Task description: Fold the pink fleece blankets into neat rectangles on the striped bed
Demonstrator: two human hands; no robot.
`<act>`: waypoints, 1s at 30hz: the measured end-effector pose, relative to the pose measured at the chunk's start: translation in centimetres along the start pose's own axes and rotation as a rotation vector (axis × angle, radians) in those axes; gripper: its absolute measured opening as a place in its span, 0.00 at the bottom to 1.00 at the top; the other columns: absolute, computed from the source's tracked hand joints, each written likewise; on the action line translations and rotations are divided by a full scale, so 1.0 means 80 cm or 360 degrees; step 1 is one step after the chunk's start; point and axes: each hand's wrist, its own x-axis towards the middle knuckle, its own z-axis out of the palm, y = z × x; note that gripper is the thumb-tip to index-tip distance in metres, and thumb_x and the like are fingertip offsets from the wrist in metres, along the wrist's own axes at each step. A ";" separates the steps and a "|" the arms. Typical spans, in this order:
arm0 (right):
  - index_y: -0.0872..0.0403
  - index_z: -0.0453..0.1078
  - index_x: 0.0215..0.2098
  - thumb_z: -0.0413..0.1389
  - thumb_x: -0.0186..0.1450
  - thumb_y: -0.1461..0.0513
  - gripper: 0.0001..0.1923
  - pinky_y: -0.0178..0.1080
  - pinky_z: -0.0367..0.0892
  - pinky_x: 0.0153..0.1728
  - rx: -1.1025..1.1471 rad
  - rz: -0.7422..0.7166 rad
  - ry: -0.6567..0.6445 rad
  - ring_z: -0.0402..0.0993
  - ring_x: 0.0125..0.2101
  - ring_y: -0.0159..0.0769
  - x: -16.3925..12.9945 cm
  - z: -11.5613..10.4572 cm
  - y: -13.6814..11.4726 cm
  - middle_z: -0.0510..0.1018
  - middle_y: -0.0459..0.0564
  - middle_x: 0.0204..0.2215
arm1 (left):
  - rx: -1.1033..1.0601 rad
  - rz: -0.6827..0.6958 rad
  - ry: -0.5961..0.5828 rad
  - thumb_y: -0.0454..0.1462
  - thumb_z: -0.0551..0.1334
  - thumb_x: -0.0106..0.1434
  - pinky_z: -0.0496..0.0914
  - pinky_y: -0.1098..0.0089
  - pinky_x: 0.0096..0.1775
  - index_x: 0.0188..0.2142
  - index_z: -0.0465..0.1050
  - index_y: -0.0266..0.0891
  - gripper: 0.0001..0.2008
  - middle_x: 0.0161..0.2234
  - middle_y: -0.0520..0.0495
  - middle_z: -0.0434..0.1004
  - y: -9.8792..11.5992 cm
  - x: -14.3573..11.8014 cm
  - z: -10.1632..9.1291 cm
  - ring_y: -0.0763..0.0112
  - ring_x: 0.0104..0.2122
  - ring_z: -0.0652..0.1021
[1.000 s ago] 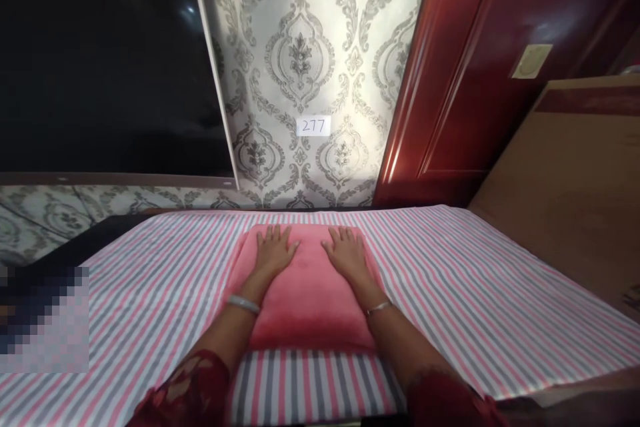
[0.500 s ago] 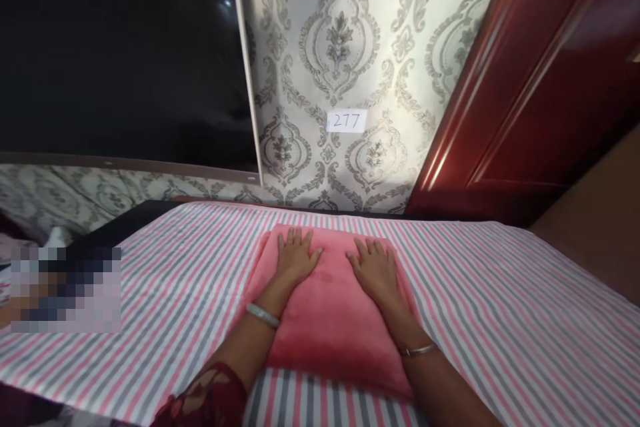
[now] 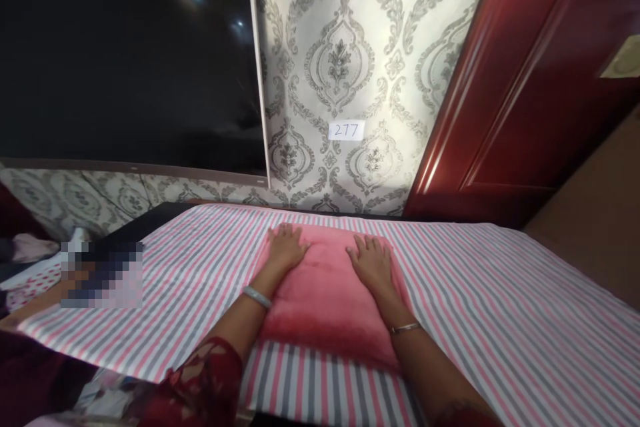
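Note:
A folded pink plush cloth (image 3: 325, 293), perhaps a blanket, lies flat on a striped tablecloth (image 3: 475, 293) in pink, grey and white. Across its upper left part rests my left hand (image 3: 287, 248), palm down with the fingers spread. My right hand (image 3: 371, 263) presses flat on the upper right part, its fingers apart too. Neither hand grips the cloth. Between the hands the pink surface shows shallow creases. A pale bangle circles my left wrist and a thin silver one my right.
A large dark television screen (image 3: 130, 60) stands behind on the left. A paper marked 277 (image 3: 346, 130) is on the patterned wall (image 3: 340, 33). A dark red door (image 3: 520, 80) rises on the right. At the left edge are another person's arm (image 3: 45, 300) and a pixelated patch.
My left hand has slid slightly left and toward the cloth's far left corner. My right hand stays on the upper right part. The camera view has shifted a little.

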 end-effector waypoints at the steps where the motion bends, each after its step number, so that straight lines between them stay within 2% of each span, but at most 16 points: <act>1: 0.56 0.61 0.67 0.45 0.74 0.52 0.28 0.58 0.43 0.64 0.0015 0.0006 -0.0003 0.53 0.65 0.54 0.000 -0.002 -0.001 0.63 0.61 0.65 | -0.0016 -0.0048 -0.0022 0.54 0.47 0.69 0.43 0.35 0.64 0.68 0.58 0.40 0.34 0.71 0.34 0.51 -0.008 -0.001 0.000 0.42 0.69 0.51; 4: 0.55 0.60 0.67 0.44 0.74 0.52 0.28 0.57 0.42 0.64 0.0072 0.0035 -0.0034 0.52 0.66 0.53 0.001 -0.007 -0.003 0.62 0.61 0.65 | -0.0180 -0.0194 -0.0094 0.55 0.43 0.69 0.56 0.36 0.60 0.70 0.51 0.42 0.36 0.73 0.39 0.44 -0.025 -0.003 0.010 0.39 0.69 0.50; 7: 0.53 0.60 0.67 0.44 0.74 0.51 0.28 0.56 0.40 0.65 0.0125 0.0071 -0.0064 0.50 0.67 0.52 0.003 -0.011 -0.004 0.61 0.59 0.67 | -0.0285 -0.0232 -0.0046 0.55 0.41 0.69 0.62 0.39 0.57 0.71 0.50 0.41 0.36 0.73 0.38 0.44 -0.031 -0.003 0.021 0.39 0.68 0.54; 10: 0.53 0.60 0.68 0.44 0.74 0.50 0.28 0.56 0.39 0.65 0.0159 0.0093 -0.0063 0.50 0.67 0.52 0.004 -0.014 -0.005 0.61 0.59 0.67 | -0.0287 -0.0216 0.0022 0.54 0.41 0.69 0.62 0.40 0.57 0.70 0.52 0.39 0.36 0.72 0.36 0.47 -0.031 -0.001 0.023 0.40 0.66 0.58; 16: 0.52 0.58 0.68 0.43 0.74 0.50 0.28 0.54 0.36 0.67 0.0243 0.0111 -0.0123 0.46 0.68 0.50 0.005 -0.028 -0.006 0.58 0.57 0.68 | -0.0369 -0.0239 -0.0033 0.56 0.41 0.68 0.61 0.40 0.59 0.70 0.51 0.39 0.38 0.73 0.38 0.44 -0.030 0.006 0.015 0.39 0.67 0.57; 21: 0.53 0.58 0.68 0.43 0.74 0.49 0.29 0.57 0.36 0.66 0.0300 0.0197 -0.0232 0.43 0.69 0.48 0.011 -0.037 0.017 0.56 0.56 0.69 | -0.0415 -0.0259 0.0004 0.58 0.42 0.67 0.60 0.40 0.59 0.71 0.50 0.41 0.39 0.73 0.39 0.43 -0.035 0.015 0.022 0.37 0.66 0.59; 24: 0.52 0.54 0.70 0.41 0.73 0.47 0.32 0.61 0.44 0.64 0.0338 0.0315 -0.0281 0.41 0.70 0.52 0.010 -0.037 0.038 0.48 0.55 0.72 | -0.0430 -0.0255 0.0081 0.59 0.43 0.66 0.59 0.40 0.60 0.70 0.51 0.42 0.40 0.72 0.39 0.45 -0.035 0.016 0.023 0.37 0.64 0.62; 27: 0.50 0.47 0.73 0.40 0.73 0.45 0.35 0.58 0.55 0.60 0.0394 0.0364 -0.0338 0.43 0.69 0.52 0.009 -0.035 0.050 0.43 0.53 0.73 | -0.0428 -0.0269 0.0022 0.59 0.44 0.66 0.60 0.39 0.59 0.71 0.51 0.43 0.40 0.73 0.40 0.44 -0.031 0.010 0.016 0.35 0.63 0.63; 30: 0.51 0.47 0.73 0.40 0.74 0.48 0.33 0.52 0.55 0.62 0.0432 0.0319 -0.0376 0.43 0.70 0.48 0.008 -0.037 0.056 0.42 0.53 0.73 | -0.0411 -0.0237 -0.0073 0.58 0.43 0.66 0.60 0.41 0.59 0.71 0.49 0.43 0.39 0.73 0.41 0.42 -0.028 0.003 0.006 0.35 0.64 0.62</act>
